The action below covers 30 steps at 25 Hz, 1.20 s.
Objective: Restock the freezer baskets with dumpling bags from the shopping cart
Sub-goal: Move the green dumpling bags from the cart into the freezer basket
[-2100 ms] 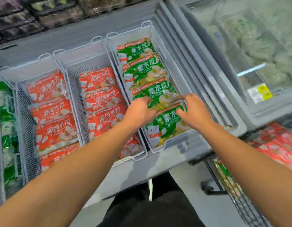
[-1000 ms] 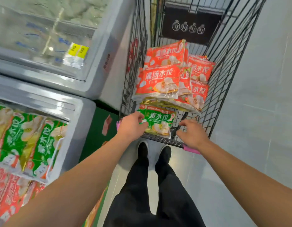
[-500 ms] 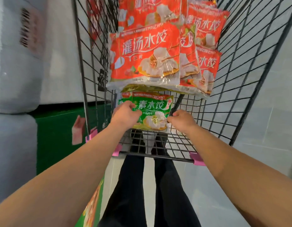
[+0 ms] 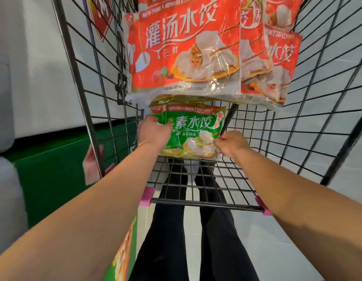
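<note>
Hands (image 4: 153, 132) and (image 4: 234, 144) pinch our green dumpling bag (image 4: 193, 134) by both side edges, so we slide it from under the red bags (image 4: 184, 47).

Red bags (image 4: 184, 51) overhang; cart's wire sides (image 4: 107, 94) seemingly close.

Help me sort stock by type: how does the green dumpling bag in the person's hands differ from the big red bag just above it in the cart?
The green bag is held at both sides, by the left hand and the right hand; the red bag is untouched. The green bag sits lowest, its top edge tucked under the red bag, which lies on top of the pile. The green bag looks smaller in the frame. Both are printed plastic bags picturing dumplings, inside the wire cart.
</note>
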Available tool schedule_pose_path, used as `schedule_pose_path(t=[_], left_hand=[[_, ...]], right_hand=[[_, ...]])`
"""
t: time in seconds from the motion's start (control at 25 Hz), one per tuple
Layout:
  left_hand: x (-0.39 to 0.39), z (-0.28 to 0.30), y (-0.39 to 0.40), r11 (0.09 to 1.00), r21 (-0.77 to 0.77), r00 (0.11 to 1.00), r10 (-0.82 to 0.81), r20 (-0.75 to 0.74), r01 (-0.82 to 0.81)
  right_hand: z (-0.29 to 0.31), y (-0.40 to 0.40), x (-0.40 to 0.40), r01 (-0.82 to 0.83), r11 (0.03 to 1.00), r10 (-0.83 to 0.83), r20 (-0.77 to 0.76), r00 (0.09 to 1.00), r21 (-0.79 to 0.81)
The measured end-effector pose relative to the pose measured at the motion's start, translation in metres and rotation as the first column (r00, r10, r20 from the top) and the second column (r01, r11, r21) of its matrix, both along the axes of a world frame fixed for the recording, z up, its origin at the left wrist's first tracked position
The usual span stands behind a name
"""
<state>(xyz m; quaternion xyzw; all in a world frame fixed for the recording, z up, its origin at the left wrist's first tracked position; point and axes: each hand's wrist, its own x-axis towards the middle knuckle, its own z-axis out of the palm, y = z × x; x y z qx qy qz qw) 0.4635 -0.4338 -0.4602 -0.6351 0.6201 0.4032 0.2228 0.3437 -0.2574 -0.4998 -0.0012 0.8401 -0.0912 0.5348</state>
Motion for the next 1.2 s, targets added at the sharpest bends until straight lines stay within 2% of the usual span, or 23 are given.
schedule_pose_path(t=[0.08,0.16,0.2,0.28,0.36,0.44,0.52,0.6,0.72,0.8,0.88,0.96,1.08,1.2], left_hand=[[0.0,-0.002,0.001,0.999,0.006,0.999,0.043,-0.005,-0.043],[0.001,-0.005,0.002,0.998,0.024,0.998,0.063,-0.005,-0.063],[0.002,-0.007,0.003,0.998,0.028,0.998,0.059,-0.002,-0.059],[0.003,-0.009,0.003,0.998,0.034,0.999,0.052,-0.007,-0.051],[0.003,-0.01,0.003,0.997,0.048,0.998,0.055,-0.019,-0.054],[0.001,-0.011,0.004,0.997,0.068,0.998,0.049,-0.029,-0.047],[-0.002,-0.012,0.006,0.998,0.066,1.0,0.013,-0.027,-0.011],[-0.003,-0.015,0.004,0.995,0.096,0.999,0.041,-0.031,-0.038],[0.006,-0.038,0.003,0.954,0.235,0.979,0.198,-0.038,-0.184],[0.01,-0.052,0.003,0.92,0.283,0.957,0.289,-0.023,-0.271],[0.005,-0.045,0.004,0.904,0.285,0.94,0.34,-0.023,-0.32],[-0.001,-0.034,0.004,0.917,0.247,0.943,0.331,-0.039,-0.312],[-0.006,-0.009,0.004,0.975,0.173,0.989,0.146,-0.03,-0.139],[-0.003,0.039,0.007,0.973,0.199,0.985,0.137,-0.103,-0.114]], right_hand=[[-0.003,0.005,-0.001,0.195,0.98,-0.193,0.058,0.979,-0.03],[-0.003,0.006,-0.002,0.301,0.953,-0.298,0.09,0.95,-0.028],[-0.003,0.005,-0.003,0.271,0.962,-0.269,0.07,0.961,-0.024],[-0.002,0.004,-0.005,0.109,0.994,-0.108,-0.04,0.993,0.019],[0.008,0.004,-0.012,0.02,0.996,-0.005,-0.162,0.987,0.09],[0.016,0.013,-0.024,0.03,0.993,-0.001,-0.245,0.97,0.118],[0.018,0.022,-0.036,0.048,0.989,-0.011,-0.256,0.967,0.139],[0.015,0.025,-0.039,0.065,0.987,-0.036,-0.194,0.98,0.146],[0.006,0.024,-0.035,0.214,0.974,-0.204,-0.115,0.972,0.079],[0.002,0.025,-0.03,0.355,0.935,-0.356,-0.066,0.932,-0.027],[0.002,0.026,-0.029,0.53,0.844,-0.531,0.021,0.847,-0.082],[0.012,0.024,-0.031,0.617,0.777,-0.611,0.089,0.787,-0.121],[0.04,0.02,-0.037,0.603,0.779,-0.596,0.096,0.797,-0.17],[0.081,0.021,-0.037,0.602,0.773,-0.602,0.069,0.796,-0.198]])
